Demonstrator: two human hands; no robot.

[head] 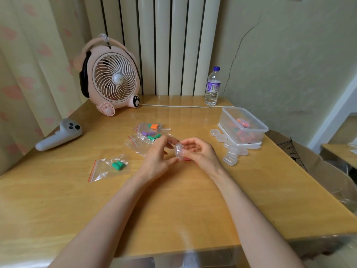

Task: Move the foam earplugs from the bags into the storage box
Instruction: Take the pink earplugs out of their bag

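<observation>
At middle of table (173,209): left hand (156,157) and right hand (199,153) curled round one clear case (178,149), pinched between thumbs and fingertips; contents not discernible. Left of the hands: zip bags (100,171) with earplugs inside — green pair (118,165) nearest, purple-and-green set (150,135) further back, orange pair (154,127) furthest. Toward right edge: storage box (226,120), coloured earplugs inside — more cases (230,157) clustered against its near side. Rear: fan (114,78), bottle (212,88). Far left: controller (58,135).
</observation>
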